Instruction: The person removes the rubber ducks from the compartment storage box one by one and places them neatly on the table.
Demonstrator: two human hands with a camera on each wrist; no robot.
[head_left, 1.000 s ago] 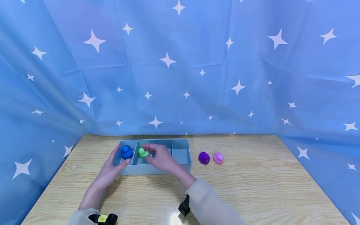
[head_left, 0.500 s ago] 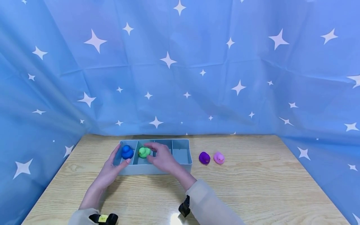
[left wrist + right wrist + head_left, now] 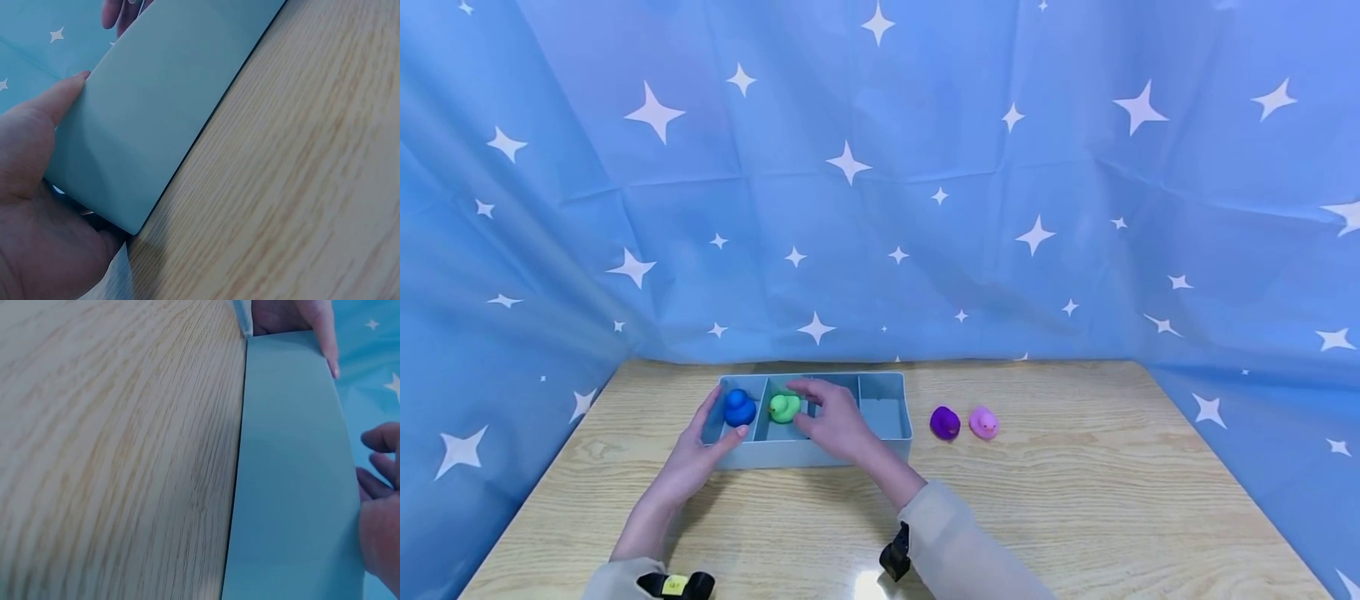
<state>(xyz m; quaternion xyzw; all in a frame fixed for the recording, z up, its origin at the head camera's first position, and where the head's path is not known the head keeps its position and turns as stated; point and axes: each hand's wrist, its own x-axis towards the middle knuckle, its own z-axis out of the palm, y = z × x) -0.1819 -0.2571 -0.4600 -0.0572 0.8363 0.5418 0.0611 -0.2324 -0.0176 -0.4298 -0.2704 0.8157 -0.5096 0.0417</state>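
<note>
A light blue-grey divided box (image 3: 816, 454) stands on the table, its compartments in a row. My left hand (image 3: 688, 454) grips its left end, with the thumb over the front rim and the fingers along the side. Inside the leftmost compartment sits a blue rubber duck (image 3: 740, 408). The second compartment has a green rubber duck (image 3: 784, 408). Over the box, just right of the green duck, my right hand (image 3: 841, 427) has its thumb and fingers spread apart, with nothing pinched between them. Both wrist views show the box's front wall (image 3: 150, 119), which hides the ducks.
Right of the box, a purple rubber duck (image 3: 944, 423) and a pink rubber duck (image 3: 983, 423) lie side by side on the wooden table (image 3: 1112, 500). A blue star-patterned cloth (image 3: 925, 167) hangs behind and at the sides.
My right hand has drawn back slightly to the right from the green duck, leaving it more exposed in its compartment. The left hand and the box have stayed put.
</note>
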